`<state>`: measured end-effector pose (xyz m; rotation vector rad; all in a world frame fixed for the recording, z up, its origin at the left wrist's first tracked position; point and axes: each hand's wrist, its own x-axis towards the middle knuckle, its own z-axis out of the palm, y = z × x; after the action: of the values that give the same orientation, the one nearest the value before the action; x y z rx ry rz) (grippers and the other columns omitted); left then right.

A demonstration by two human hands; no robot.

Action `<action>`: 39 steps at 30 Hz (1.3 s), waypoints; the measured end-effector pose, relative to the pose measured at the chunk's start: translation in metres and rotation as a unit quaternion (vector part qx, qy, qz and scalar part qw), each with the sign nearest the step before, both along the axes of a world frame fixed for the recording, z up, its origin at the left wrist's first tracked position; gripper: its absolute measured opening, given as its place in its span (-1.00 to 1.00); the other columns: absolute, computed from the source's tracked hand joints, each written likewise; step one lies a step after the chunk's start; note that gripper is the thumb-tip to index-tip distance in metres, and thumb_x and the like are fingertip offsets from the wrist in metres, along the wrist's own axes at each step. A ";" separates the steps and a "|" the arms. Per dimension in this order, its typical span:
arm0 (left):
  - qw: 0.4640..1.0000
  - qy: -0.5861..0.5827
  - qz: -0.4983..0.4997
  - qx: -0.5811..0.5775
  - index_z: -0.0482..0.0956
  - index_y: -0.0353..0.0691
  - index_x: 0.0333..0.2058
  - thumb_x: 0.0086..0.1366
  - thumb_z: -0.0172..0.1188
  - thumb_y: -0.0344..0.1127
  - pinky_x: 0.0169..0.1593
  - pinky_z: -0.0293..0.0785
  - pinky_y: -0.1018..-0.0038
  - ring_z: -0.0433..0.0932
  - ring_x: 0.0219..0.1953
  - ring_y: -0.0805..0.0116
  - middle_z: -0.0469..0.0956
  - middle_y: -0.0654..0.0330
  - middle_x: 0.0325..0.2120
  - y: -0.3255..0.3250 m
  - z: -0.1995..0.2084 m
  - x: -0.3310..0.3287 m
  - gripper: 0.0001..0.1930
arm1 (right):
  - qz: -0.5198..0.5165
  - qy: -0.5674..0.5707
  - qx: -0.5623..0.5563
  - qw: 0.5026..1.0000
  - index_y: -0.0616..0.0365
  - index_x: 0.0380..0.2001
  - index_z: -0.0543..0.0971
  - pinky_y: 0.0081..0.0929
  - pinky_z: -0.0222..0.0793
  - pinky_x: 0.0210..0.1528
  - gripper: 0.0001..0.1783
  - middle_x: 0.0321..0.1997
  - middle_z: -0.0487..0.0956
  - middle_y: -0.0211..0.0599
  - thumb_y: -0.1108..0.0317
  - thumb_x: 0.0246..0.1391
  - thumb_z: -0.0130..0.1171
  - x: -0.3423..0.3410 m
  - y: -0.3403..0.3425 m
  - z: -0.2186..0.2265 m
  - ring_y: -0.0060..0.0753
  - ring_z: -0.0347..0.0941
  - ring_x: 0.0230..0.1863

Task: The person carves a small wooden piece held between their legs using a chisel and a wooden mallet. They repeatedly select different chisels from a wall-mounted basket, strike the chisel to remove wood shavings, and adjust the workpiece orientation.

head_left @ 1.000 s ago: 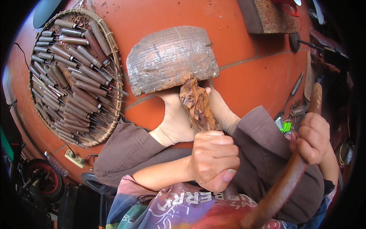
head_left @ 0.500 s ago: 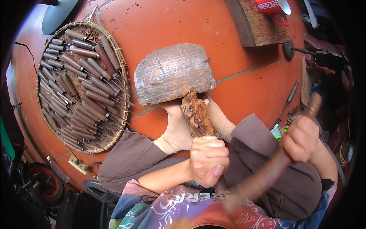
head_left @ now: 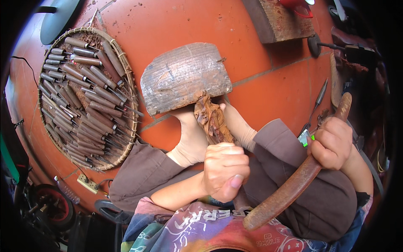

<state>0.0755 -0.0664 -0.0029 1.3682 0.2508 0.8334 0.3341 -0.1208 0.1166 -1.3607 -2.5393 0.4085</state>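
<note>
My left hand (head_left: 226,171) is closed in a fist at the near end of a knobbly, carved piece of brown wood (head_left: 210,117). Its far tip leans on the edge of a worn grey wooden block (head_left: 187,77), and my two feet flank it. A dark wooden end (head_left: 242,200) sticks out under the fist; whether it belongs to the carving or to a separate tool is hidden. My right hand (head_left: 331,143) grips a curved, smooth brown wooden stick (head_left: 289,189) near its upper end. Its thick lower end hangs close to that dark wooden end.
At left, a round woven basket (head_left: 131,138) holds many wood-handled carving tools (head_left: 90,105). A thick wooden block (head_left: 285,25) with a red mug (head_left: 297,6) stands far right. A pen-like corded tool (head_left: 322,92) lies at right. A power strip (head_left: 87,183) and a plastic bottle (head_left: 67,191) lie lower left.
The curved stick was blurred by motion and now shows sharply, its lower end a little nearer to me. Both hands keep their grips. The whole view has shifted slightly.
</note>
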 end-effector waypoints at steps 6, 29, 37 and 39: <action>0.986 -0.156 0.043 0.037 0.33 -0.14 -0.72 0.19 0.10 -0.16 -0.58 0.15 0.33 0.26 -0.67 0.29 0.20 0.28 -0.71 -0.002 0.017 0.016 -0.65 | -0.056 0.033 -0.044 0.997 0.14 -0.43 0.47 -0.40 0.28 -0.61 -0.73 -0.63 0.45 -0.35 0.57 -0.27 0.31 0.008 -0.020 -0.007 -0.28 0.40 -0.64; 0.988 -0.007 -0.119 0.097 0.39 -0.11 -0.55 0.15 0.22 0.03 -0.57 0.05 0.48 0.29 -0.56 0.40 0.22 0.30 -0.59 -0.004 0.016 0.009 -0.63 | -0.183 0.057 -0.131 0.973 0.14 -0.46 0.52 -0.32 0.27 -0.56 -0.76 -0.62 0.46 -0.28 0.45 -0.24 0.40 0.009 -0.049 -0.010 -0.19 0.43 -0.62; 0.994 -0.070 -0.021 0.086 0.31 -0.11 -0.72 0.17 0.04 -0.11 -0.61 0.04 0.46 0.25 -0.66 0.38 0.23 0.30 -0.71 -0.006 -0.005 -0.006 -0.65 | -0.146 0.075 -0.143 0.976 0.17 -0.51 0.53 -0.34 0.16 -0.62 -0.78 -0.66 0.41 -0.32 0.42 -0.27 0.39 0.010 -0.041 -0.022 -0.23 0.36 -0.67; 0.993 -0.092 -0.010 0.078 0.31 -0.11 -0.73 0.19 0.01 -0.11 -0.60 0.05 0.46 0.26 -0.66 0.38 0.23 0.30 -0.71 -0.006 -0.007 -0.005 -0.64 | -0.153 0.063 -0.152 0.975 0.18 -0.52 0.54 -0.34 0.16 -0.62 -0.78 -0.67 0.41 -0.32 0.42 -0.28 0.39 0.008 -0.040 -0.016 -0.23 0.36 -0.68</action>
<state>0.0703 -0.0727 -0.0095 1.4250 0.0285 0.9721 0.3423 -0.1606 0.1003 -1.7368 -2.1810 0.8157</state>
